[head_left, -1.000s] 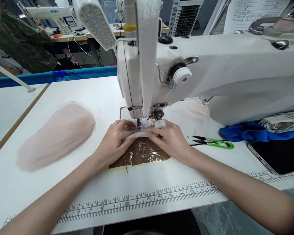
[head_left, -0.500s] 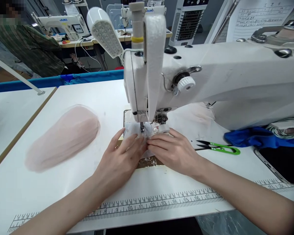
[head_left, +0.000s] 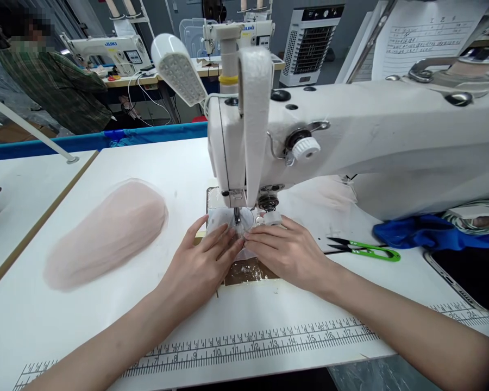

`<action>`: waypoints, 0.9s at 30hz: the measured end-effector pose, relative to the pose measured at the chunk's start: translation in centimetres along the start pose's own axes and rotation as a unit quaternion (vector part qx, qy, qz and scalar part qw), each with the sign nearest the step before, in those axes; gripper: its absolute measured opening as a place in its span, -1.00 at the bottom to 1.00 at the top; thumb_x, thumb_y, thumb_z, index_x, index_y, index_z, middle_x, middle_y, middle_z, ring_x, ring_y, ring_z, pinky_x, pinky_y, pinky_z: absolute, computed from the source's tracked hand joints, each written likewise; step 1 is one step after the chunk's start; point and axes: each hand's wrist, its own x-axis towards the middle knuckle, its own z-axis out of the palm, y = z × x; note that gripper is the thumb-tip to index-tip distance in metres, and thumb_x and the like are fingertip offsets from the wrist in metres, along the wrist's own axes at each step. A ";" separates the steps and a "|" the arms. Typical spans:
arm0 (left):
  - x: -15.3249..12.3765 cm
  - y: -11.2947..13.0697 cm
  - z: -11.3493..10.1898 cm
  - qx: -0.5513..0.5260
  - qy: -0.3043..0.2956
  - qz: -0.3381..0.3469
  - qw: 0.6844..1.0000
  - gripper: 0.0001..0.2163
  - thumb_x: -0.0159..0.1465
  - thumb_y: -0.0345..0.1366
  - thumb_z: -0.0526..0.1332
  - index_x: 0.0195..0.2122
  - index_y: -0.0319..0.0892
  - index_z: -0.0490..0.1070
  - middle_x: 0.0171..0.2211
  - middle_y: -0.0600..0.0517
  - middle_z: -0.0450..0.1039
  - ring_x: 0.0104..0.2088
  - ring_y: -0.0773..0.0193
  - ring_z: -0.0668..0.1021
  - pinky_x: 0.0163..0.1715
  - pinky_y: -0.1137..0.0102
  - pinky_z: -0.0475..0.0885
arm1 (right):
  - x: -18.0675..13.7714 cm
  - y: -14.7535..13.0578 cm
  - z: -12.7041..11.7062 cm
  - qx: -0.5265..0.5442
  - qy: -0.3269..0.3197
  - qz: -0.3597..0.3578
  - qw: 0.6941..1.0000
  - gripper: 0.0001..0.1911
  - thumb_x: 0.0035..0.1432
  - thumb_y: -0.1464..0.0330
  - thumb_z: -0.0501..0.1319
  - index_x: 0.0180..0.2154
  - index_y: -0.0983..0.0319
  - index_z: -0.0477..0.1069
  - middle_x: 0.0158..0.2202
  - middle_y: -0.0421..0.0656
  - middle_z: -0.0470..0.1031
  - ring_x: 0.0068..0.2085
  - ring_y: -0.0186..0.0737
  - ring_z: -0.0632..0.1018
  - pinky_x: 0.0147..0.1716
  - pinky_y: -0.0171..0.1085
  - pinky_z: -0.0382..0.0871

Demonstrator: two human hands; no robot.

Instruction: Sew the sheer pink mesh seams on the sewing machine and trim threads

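White worktop (head_left: 293, 304), sewing workshop behind. Left hand (head_left: 199, 266) and right hand (head_left: 289, 252) lay flat, fingers (head_left: 222, 239) straight, gripping nothing, pinning sheer fabric piece (head_left: 218, 218) beneath them at the needle (head_left: 237, 216).

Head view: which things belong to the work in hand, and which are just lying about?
In use: left hand and right hand, both flat on the small sheer white fabric piece under the needle of the white sewing machine.
Lying about: heap of sheer pink mesh, green-handled thread snips, crumpled blue cloth.
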 end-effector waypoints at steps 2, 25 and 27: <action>0.1 -0.4 0.2 -0.003 0.003 -0.005 1.000 -0.69 0.34 -0.45 0.06 0.07 -0.21 0.41 0.00 -0.10 0.51 0.06 0.10 0.50 0.23 0.00 0.11 | 0.1 0.2 0.2 -0.002 0.003 0.007 1.000 -0.80 0.24 0.54 0.13 -0.27 0.25 0.52 -0.21 -0.21 0.63 -0.16 -0.28 0.58 0.01 -0.20 0.35; 0.0 0.2 0.2 -0.030 0.039 -0.029 0.998 -0.76 0.35 -0.36 0.11 -0.04 -0.30 0.48 -0.07 -0.10 0.55 -0.04 0.17 0.57 0.26 0.05 0.10 | -0.1 0.2 0.1 -0.009 -0.010 0.025 1.000 -0.81 0.26 0.40 0.18 -0.15 0.25 0.55 -0.16 -0.16 0.61 -0.16 -0.24 0.57 0.06 -0.13 0.31; 0.1 0.1 0.3 -0.031 0.040 -0.033 0.998 -0.75 0.35 -0.35 0.10 -0.03 -0.29 0.47 -0.07 -0.09 0.55 -0.03 0.17 0.57 0.26 0.04 0.10 | -0.1 0.2 0.1 -0.012 -0.009 0.025 1.000 -0.81 0.27 0.40 0.17 -0.16 0.25 0.55 -0.16 -0.16 0.61 -0.16 -0.24 0.57 0.07 -0.13 0.30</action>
